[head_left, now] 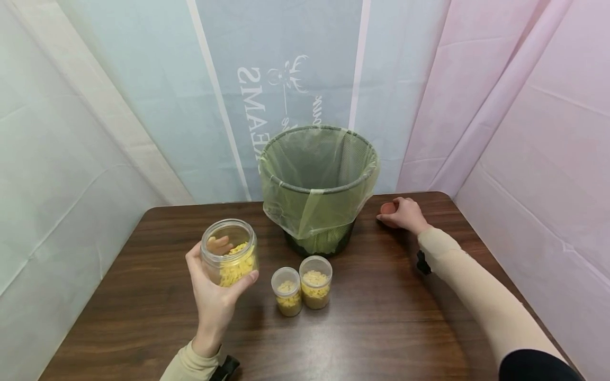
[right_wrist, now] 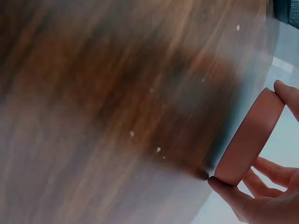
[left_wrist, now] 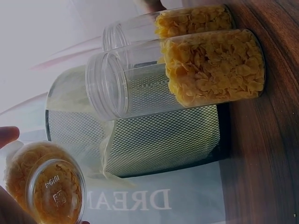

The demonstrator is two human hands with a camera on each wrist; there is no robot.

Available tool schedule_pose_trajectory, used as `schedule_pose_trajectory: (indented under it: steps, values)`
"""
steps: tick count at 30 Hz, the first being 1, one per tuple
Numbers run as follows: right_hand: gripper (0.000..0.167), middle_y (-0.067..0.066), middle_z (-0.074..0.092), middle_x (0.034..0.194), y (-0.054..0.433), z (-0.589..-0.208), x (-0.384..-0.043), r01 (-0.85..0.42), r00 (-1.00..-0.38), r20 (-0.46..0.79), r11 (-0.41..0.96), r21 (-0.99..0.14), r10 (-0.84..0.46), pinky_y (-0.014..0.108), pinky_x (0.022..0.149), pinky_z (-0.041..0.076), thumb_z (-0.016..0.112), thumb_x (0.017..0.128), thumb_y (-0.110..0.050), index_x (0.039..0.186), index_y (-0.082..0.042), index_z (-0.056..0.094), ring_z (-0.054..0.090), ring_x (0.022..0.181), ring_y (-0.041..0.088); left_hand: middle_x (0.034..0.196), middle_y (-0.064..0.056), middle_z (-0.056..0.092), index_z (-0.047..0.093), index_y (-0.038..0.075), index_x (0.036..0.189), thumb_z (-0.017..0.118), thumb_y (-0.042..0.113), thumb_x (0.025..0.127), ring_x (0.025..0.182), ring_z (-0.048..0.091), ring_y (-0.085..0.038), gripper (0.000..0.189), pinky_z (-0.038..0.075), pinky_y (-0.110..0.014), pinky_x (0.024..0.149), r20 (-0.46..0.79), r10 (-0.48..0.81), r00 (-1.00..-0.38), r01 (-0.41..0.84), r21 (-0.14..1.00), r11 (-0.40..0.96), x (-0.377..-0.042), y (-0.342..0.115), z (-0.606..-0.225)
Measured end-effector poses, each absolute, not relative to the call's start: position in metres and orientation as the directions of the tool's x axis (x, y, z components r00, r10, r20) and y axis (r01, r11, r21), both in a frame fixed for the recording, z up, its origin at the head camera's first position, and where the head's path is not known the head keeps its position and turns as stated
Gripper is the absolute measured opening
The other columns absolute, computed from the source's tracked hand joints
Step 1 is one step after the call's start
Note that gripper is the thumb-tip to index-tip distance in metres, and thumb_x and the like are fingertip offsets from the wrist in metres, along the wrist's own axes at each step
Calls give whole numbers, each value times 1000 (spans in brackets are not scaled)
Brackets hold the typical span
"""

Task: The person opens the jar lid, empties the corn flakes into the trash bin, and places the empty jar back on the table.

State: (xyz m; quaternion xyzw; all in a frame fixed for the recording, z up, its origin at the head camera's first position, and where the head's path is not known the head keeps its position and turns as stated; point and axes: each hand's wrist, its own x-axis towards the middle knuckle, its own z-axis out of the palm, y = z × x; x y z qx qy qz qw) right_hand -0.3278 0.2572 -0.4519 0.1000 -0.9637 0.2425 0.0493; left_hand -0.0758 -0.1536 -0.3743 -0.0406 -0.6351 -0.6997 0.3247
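Note:
My left hand grips an open clear jar partly filled with yellow flakes, raised above the table and tilted. Its embossed underside shows in the left wrist view. At the back right, my right hand pinches a reddish-pink round lid by its edge, at or just above the tabletop. Side by side in front of the bin stand two uncovered clear jars, a narrower one and a wider one, each holding yellow flakes up to about half its height.
Behind the jars stands a dark mesh bin lined with a thin yellow-green bag. Tiny crumbs lie on the wooden table. Pale curtains hang around the table's back and sides.

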Motion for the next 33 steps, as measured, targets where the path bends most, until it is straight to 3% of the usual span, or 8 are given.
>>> schedule_pose_trajectory:
  steps: [4, 10, 33]
  values:
    - [78, 31, 58, 95, 258, -452, -332, -228, -972, 160, 860, -456, -173, 47, 71, 45, 72, 74, -51, 113, 14, 54, 53, 88, 45, 127, -20, 49, 35, 1, 129, 75, -25, 50, 112, 46, -39, 92, 44, -28, 95, 474, -403, -783, 510, 860, 21, -76, -154, -374]
    - [68, 30, 60, 98, 260, -456, -343, -203, -978, 136, 878, -433, -159, 51, 80, 44, 75, 75, -43, 110, 13, 56, 52, 95, 44, 127, -20, 50, 35, 1, 129, 75, -24, 51, 113, 46, -39, 92, 44, -31, 96, 479, -400, -781, 510, 859, 34, -76, -154, -374]
    - [69, 32, 51, 102, 255, -460, -346, -173, -985, 88, 905, -389, -151, 53, 78, 44, 75, 75, -42, 110, 12, 52, 50, 95, 49, 126, -17, 52, 35, -3, 130, 78, -22, 51, 113, 48, -36, 92, 44, -27, 95, 483, -393, -783, 498, 864, 69, -74, -155, -372]
